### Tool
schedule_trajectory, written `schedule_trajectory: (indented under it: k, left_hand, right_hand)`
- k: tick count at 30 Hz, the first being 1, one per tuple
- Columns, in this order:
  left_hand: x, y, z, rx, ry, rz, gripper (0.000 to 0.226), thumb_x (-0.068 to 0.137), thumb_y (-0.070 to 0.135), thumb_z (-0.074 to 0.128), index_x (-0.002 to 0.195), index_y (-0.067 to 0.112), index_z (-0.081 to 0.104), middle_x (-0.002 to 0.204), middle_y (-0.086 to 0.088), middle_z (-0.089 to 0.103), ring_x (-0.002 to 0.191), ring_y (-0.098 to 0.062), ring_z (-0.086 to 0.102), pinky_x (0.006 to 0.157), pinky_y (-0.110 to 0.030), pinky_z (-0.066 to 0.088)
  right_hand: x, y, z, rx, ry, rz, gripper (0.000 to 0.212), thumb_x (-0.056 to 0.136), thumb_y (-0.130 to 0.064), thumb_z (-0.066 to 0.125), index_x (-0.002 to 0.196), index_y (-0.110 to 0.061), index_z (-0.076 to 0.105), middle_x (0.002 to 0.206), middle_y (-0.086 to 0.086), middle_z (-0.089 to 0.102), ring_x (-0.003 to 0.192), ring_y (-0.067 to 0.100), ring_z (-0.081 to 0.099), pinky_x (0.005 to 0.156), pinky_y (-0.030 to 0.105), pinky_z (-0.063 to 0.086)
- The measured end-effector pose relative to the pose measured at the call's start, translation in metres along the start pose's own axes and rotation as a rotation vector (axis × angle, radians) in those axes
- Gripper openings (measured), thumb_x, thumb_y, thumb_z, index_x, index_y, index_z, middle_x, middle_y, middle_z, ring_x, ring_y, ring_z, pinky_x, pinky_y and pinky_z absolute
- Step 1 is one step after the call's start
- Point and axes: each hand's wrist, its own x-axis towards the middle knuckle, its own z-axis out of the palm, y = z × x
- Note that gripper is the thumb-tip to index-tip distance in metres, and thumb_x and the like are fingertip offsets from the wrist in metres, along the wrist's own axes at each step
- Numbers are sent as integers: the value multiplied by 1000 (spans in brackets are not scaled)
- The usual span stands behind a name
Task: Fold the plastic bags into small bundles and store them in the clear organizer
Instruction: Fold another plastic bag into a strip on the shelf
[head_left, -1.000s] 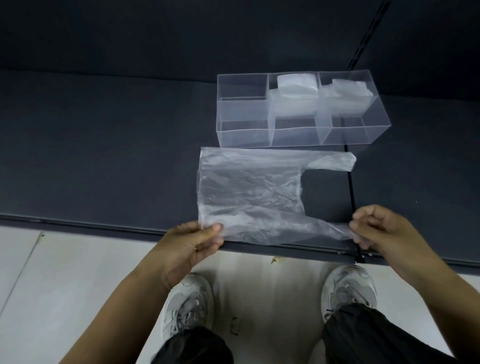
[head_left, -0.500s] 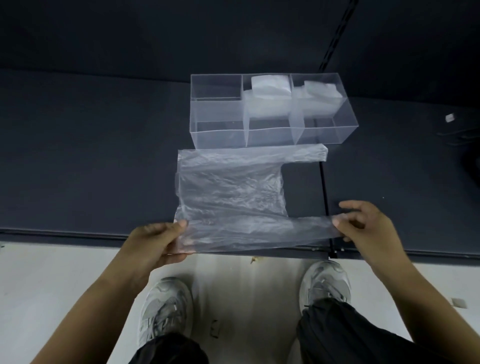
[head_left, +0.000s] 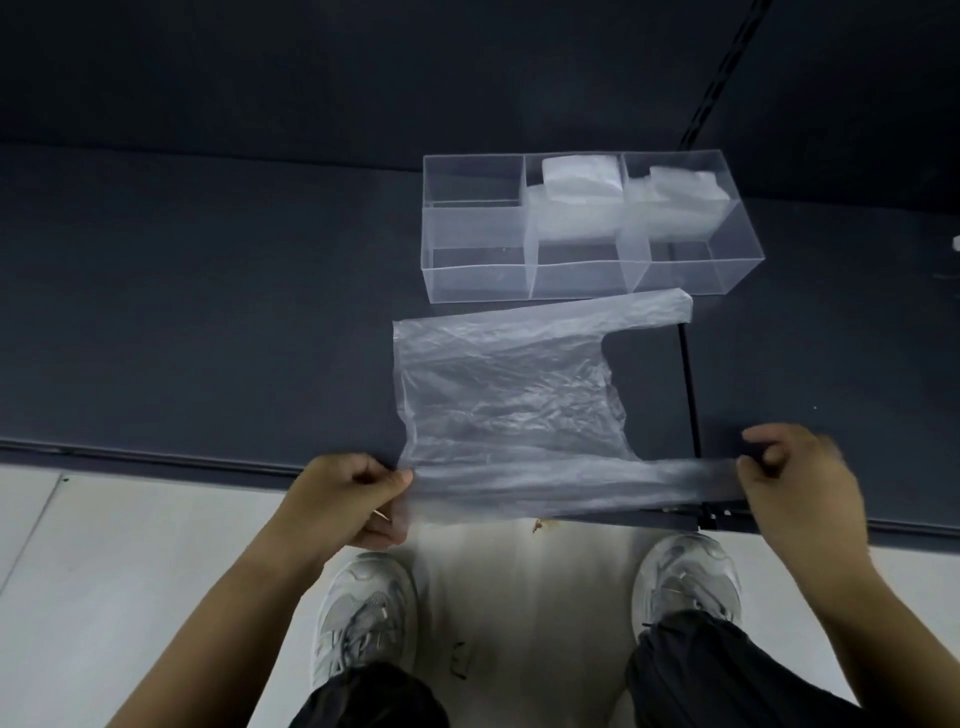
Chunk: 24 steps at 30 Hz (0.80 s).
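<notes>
A clear plastic bag (head_left: 509, 395) lies flat on the dark table, its handles pointing right. My left hand (head_left: 353, 493) pinches the bag's near left corner at the table's front edge. My right hand (head_left: 795, 473) pinches the end of the near handle, and the strip between my hands is stretched taut. The far handle lies just in front of the clear organizer (head_left: 472, 270). The organizer has three compartments: the left one holds nothing, the middle one holds a folded bag bundle (head_left: 576, 192) and the right one another bundle (head_left: 675, 202).
The dark table (head_left: 208, 312) runs wide to the left, with a black seam (head_left: 688, 395) crossing it beside the bag. Below the front edge are the pale floor and my two grey shoes (head_left: 363, 618). A small white object (head_left: 955, 242) sits at the far right.
Both hands now grip the bag's near edge more tightly, fingers curled, and have pulled it taut toward the table's front edge. The camera view has shifted.
</notes>
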Motion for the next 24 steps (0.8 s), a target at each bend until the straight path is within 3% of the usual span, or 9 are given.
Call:
schedule_trajectory:
  k: [3, 5, 7, 9, 11, 12, 17, 20, 24]
  left_hand:
    - [3, 4, -3, 496, 406, 326, 23, 88, 33, 62, 73, 16, 62, 59, 4, 63, 57, -21, 63, 50, -24, 41]
    - [9, 13, 6, 581, 682, 703, 12, 92, 15, 58, 83, 12, 64, 76, 2, 60, 70, -24, 60, 59, -25, 41]
    - [24, 17, 22, 661, 613, 854, 22, 95, 5, 51, 112, 3, 65, 109, -15, 63, 100, -32, 60, 87, -36, 48]
    - [40, 12, 34, 847, 420, 788, 46, 103, 26, 32, 143, 5, 38, 149, -14, 38, 140, -27, 32, 116, -39, 19]
    - [54, -1, 34, 1067, 364, 702, 68, 95, 54, 1, 151, 15, 6, 159, -1, 4, 147, -16, -2, 119, -39, -4]
    - [59, -7, 31, 1129, 371, 699, 75, 90, 61, -7, 151, 18, 3, 159, 0, 0, 146, -15, -6, 118, -42, -5]
    - [69, -11, 9, 1210, 440, 632, 82, 87, 68, -5, 152, 20, 11, 160, -4, 12, 147, -22, 5, 117, -48, -3]
    - [59, -9, 0, 1067, 574, 607, 79, 91, 61, 7, 150, 11, 23, 158, -11, 19, 147, -27, 10, 118, -49, 2]
    - [29, -46, 5, 1020, 316, 1144, 73, 93, 63, 35, 144, 11, 37, 154, -9, 31, 144, -25, 23, 118, -45, 13]
  right_hand:
    - [-3, -31, 5, -66, 179, -247, 32, 79, 2, 65, 111, -5, 66, 116, 21, 51, 104, 40, 50, 92, 46, 41]
    - [-12, -66, 18, -4, 94, -475, 36, 82, 2, 62, 117, -6, 63, 129, 19, 51, 118, 36, 46, 105, 37, 31]
    - [-28, -101, 39, 72, -136, -680, 41, 92, -6, 54, 133, -8, 54, 146, 13, 41, 135, 27, 35, 114, 30, 21]
    - [-44, -121, 65, 17, -328, -876, 49, 99, -22, 44, 147, -13, 35, 157, 7, 23, 146, 21, 16, 120, 34, 11]
    - [-48, -121, 88, -179, -394, -959, 60, 101, -43, 32, 152, -19, 14, 161, 2, 1, 148, 17, -5, 121, 38, -1]
    - [-46, -115, 95, -300, -390, -934, 66, 98, -54, 23, 152, -22, 4, 160, 0, -8, 147, 16, -12, 120, 40, -6]
    - [-23, -68, 84, -499, -271, -681, 79, 82, -71, -12, 148, -28, -18, 158, -1, -20, 145, 17, -22, 118, 41, -13]
    - [-19, -50, 66, -436, -207, -567, 86, 83, -71, -10, 153, -21, -6, 161, 4, -10, 145, 16, -19, 118, 38, -12]
    - [-47, -46, 61, -214, -218, -911, 79, 86, -68, 38, 146, -16, 33, 158, 9, 19, 145, 24, 14, 118, 41, 7]
